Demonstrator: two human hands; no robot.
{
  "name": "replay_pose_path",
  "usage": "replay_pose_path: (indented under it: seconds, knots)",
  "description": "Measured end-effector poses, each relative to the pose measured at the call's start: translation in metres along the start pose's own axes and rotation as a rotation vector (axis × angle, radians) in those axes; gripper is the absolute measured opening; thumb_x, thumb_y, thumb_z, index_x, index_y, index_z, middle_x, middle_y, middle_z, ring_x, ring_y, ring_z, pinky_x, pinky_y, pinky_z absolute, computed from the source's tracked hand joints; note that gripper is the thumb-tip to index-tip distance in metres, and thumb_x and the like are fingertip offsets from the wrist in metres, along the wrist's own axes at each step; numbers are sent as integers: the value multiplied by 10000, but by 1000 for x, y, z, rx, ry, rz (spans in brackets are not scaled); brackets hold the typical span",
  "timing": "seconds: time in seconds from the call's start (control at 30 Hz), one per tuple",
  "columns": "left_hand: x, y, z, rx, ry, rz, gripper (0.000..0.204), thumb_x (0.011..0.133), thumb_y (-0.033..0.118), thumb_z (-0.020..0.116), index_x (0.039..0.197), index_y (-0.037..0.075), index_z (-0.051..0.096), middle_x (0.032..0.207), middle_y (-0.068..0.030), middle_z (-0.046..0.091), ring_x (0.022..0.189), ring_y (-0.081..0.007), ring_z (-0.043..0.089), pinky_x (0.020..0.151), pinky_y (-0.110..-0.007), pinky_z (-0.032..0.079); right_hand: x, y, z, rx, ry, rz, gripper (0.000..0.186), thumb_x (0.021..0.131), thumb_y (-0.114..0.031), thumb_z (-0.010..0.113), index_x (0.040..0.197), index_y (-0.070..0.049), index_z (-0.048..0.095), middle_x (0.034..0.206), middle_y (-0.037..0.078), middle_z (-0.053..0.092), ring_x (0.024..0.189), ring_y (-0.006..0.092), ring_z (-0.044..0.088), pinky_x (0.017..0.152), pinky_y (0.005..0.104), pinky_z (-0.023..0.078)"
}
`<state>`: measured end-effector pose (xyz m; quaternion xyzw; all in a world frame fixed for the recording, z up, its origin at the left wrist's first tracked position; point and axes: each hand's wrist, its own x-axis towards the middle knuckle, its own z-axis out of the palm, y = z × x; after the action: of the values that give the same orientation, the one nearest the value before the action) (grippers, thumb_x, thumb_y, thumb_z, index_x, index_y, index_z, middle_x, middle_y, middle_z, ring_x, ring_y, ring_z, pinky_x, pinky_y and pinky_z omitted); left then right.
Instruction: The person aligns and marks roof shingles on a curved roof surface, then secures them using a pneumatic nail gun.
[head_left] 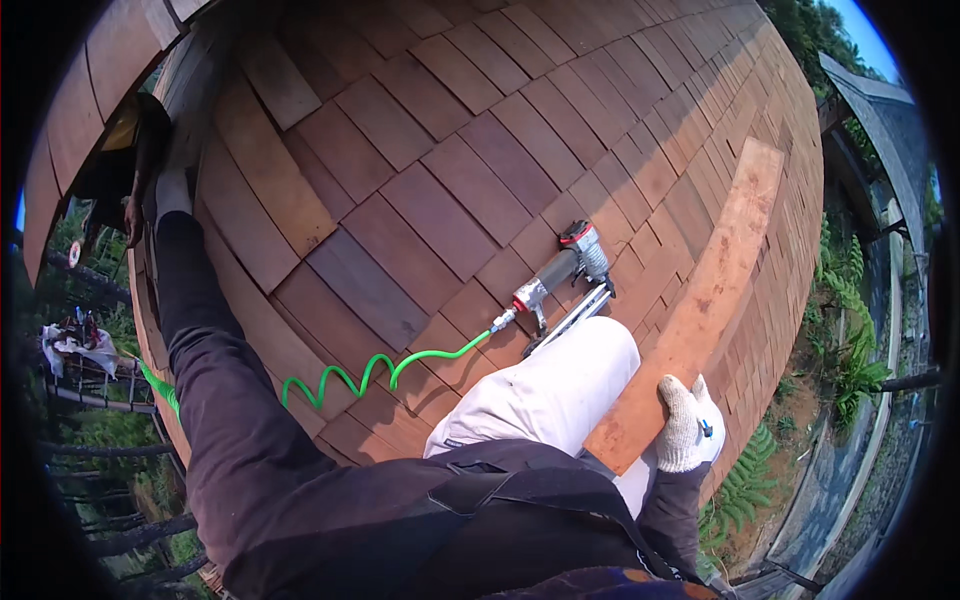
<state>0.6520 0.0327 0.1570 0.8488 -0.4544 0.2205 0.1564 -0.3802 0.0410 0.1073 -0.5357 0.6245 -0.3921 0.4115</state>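
I see the person sitting on a roof of reddish-brown wooden shingles (pixel 440 220), one pale trouser leg (pixel 550 385) bent in front. The right hand (pixel 690 430), in a white knit glove, holds a long wooden board (pixel 712 300) by its right edge near the lower end, thumb over the face; the board slants up and away across the shingles, its near end beside the leg. The left arm stretches far to the upper left, and the left hand (pixel 173 190) lies in shadow by the roof's edge, too dim and small for me to tell what it grips. A pneumatic nailer (pixel 560 270) lies on the shingles just past the knee, joined to a coiled green air hose (pixel 440 352). Below the left edge, a co-worker's bare hand (pixel 133 222) hangs near. Ferns (pixel 745 490) grow down to the right.
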Motion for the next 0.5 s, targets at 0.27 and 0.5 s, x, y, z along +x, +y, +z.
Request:
replay_pose_path:
  seconds: [0.27,0.5]
  knots:
    - [-228,498,-129,-1213,-269,0,587,980,428,670,1358,-18,610,1316,-213,676,1245,-322,652,1072,-385,504,-18,-17,-3,265,-356,122,421,918,-159,744,1269,46,635,1039,98,731,877,150,679,776,302,561]
    - [-405,594,-150,-1648,-1453,30,648,954,435,756,1445,46,594,1326,-116,672,1180,-187,633,973,-365,554,15,-74,45,19,-729,-49,368,917,-137,734,1228,51,677,1053,89,745,884,137,672,797,298,563]
